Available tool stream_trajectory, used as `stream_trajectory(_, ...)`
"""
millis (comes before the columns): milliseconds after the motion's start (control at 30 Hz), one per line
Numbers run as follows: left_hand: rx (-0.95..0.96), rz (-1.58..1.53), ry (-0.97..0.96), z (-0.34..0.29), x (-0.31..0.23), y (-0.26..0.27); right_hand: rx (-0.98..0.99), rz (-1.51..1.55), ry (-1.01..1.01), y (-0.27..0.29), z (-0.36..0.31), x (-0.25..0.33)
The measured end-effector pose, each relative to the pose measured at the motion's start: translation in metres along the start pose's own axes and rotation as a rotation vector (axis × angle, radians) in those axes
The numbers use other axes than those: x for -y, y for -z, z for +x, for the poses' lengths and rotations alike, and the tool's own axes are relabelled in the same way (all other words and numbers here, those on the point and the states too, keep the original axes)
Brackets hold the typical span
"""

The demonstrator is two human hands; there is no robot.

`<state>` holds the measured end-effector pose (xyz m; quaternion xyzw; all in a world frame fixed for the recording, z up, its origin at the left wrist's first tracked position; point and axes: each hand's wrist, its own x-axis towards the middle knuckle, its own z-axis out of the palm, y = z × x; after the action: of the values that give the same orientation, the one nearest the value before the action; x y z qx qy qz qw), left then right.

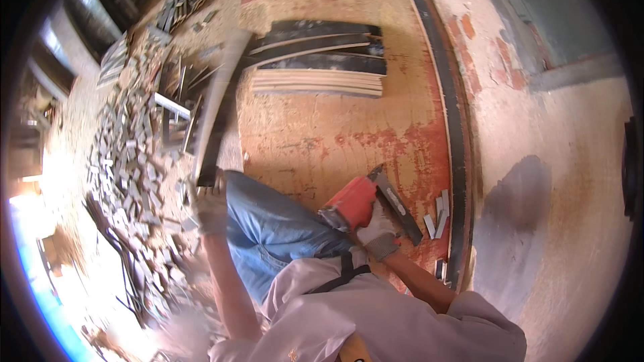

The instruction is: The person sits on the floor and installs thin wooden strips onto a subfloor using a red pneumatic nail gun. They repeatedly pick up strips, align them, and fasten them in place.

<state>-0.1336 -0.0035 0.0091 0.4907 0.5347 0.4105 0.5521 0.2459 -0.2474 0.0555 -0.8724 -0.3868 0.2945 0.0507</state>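
Note:
My left hand (pixel 210 209), in a light work glove, is closed around the lower end of a long plywood strip (pixel 225 104). The strip stands up and away from me, smeared by motion, with one pale side and one dark side. My right hand (pixel 380 233), gloved too, grips a red nail gun (pixel 352 202) with a long dark magazine (pixel 399 208), held beside my bent knee. Ahead of me a stack of dark-faced plywood strips (pixel 322 60) lies on the worn wooden board (pixel 322 117); pale edges show on the near ones.
Many small grey offcuts (pixel 127 167) are heaped on the floor at the left. A dark strip (pixel 451 94) runs along the board's right edge. Several short grey pieces (pixel 439 214) lie right of the nail gun. A plastered wall (pixel 523 121) stands at the right.

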Motion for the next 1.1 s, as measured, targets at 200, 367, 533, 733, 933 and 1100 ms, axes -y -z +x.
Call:
stream_trajectory(200,-0.232,-0.287,0.243,-0.019,-0.013,-0.074,-0.198,0.061,0.489,0.029,0.068,0.003)
stream_trajectory(367,-0.158,0.349,-0.045,-0.05,-0.026,-0.147,-0.721,-0.078,0.659,0.09,0.215,0.042)
stream_trajectory(533,-0.187,0.338,-0.06,-0.049,-0.027,-0.137,-0.645,-0.033,0.343,0.061,0.287,0.073)
stream_trajectory(733,-0.206,0.432,-0.103,-0.043,-0.023,-0.146,-0.637,-0.027,0.277,0.056,0.285,0.053)
stream_trajectory(933,-0.227,0.34,-0.028,-0.041,-0.016,-0.136,-0.484,-0.249,0.611,0.077,0.232,0.049)
stream_trajectory(1100,-0.29,0.391,0.018,-0.026,-0.041,-0.138,-0.343,-0.132,0.773,0.077,0.171,0.009)
